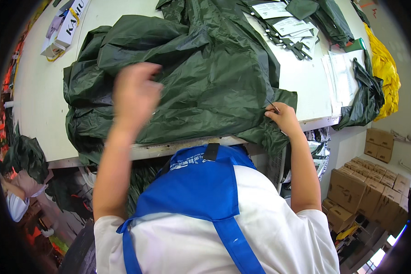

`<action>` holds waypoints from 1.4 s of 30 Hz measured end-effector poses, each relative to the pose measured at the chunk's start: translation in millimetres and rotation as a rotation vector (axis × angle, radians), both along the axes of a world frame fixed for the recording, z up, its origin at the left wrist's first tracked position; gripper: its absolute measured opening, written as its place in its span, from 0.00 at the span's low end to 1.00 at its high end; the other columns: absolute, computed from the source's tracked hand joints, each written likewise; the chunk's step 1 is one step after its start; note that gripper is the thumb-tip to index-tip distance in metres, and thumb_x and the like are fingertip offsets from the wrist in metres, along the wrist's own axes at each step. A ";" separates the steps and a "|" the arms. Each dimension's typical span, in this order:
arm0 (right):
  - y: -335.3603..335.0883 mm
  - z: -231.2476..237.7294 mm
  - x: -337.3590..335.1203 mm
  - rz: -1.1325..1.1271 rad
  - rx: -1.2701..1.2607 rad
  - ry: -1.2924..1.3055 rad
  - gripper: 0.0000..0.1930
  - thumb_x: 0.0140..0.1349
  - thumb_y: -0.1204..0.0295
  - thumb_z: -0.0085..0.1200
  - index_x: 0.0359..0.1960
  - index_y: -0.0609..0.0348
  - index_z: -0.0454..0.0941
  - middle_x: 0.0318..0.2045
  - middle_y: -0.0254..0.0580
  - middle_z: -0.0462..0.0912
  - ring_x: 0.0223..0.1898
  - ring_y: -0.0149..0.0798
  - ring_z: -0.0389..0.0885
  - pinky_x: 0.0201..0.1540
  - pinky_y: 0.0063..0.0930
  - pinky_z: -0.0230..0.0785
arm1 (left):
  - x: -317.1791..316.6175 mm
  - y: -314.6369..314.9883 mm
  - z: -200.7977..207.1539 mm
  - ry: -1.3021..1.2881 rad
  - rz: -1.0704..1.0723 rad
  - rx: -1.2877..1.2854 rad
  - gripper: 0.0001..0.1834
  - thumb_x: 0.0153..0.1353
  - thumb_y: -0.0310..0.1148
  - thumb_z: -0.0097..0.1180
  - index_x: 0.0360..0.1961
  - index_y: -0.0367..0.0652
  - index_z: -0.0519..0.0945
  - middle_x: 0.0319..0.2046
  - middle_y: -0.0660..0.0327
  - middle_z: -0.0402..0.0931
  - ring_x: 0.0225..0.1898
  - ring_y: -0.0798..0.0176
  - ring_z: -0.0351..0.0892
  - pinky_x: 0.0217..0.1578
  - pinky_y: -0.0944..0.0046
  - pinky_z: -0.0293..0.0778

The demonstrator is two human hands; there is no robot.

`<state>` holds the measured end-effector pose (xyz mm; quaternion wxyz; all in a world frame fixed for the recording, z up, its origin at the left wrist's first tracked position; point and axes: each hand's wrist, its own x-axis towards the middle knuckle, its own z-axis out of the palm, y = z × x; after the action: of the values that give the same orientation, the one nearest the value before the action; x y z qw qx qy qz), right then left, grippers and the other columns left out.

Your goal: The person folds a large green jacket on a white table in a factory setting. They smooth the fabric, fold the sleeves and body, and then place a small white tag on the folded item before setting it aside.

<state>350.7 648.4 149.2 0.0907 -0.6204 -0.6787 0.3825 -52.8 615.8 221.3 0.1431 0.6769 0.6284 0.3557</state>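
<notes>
Head view, garment: a dark green raincoat-like garment (192, 77), thin, glossy and heavily creased, is spread over the white bench (36, 91); its long axis runs left to right, and one edge hangs over the near bench rim.
Left hand (134, 93): blurred, raised just above the fabric; its grip cannot be told.
Right hand (284, 118): clenched on a slim metal tool (273, 106), pressed to the garment's right edge.
Surroundings: paper tags (290, 25) lie at the far side of the bench; brown cartons (374, 182) are stacked at lower right.
</notes>
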 end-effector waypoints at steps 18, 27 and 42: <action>34.9 -44.2 2.0 -0.122 -0.241 -0.020 0.07 0.50 0.75 0.63 0.27 0.63 0.77 0.18 0.38 0.77 0.18 0.30 0.76 0.24 0.25 0.68 | 112.9 18.5 -146.3 -0.018 -0.305 -0.704 0.07 0.48 0.32 0.63 0.26 0.41 0.80 0.27 0.55 0.79 0.32 0.50 0.79 0.33 0.55 0.73; 61.9 -37.7 60.3 -0.098 0.084 -0.169 0.06 0.51 0.75 0.61 0.27 0.62 0.77 0.23 0.45 0.79 0.28 0.39 0.78 0.33 0.33 0.69 | 66.8 -13.8 -107.0 0.179 -0.150 -0.436 0.11 0.54 0.35 0.60 0.39 0.48 0.78 0.34 0.58 0.79 0.40 0.51 0.77 0.40 0.52 0.70; 24.8 -34.0 -173.1 0.593 -0.084 0.054 0.09 0.51 0.72 0.59 0.34 0.60 0.79 0.33 0.50 0.80 0.37 0.51 0.79 0.40 0.39 0.71 | -34.2 -92.1 -87.2 0.188 0.080 -0.704 0.08 0.51 0.34 0.63 0.31 0.45 0.78 0.34 0.59 0.77 0.42 0.52 0.74 0.40 0.55 0.67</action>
<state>177.6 673.2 115.3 -0.0327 -0.3877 -0.8112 0.4365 -87.0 523.7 134.1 0.2951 0.5908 0.7486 0.0591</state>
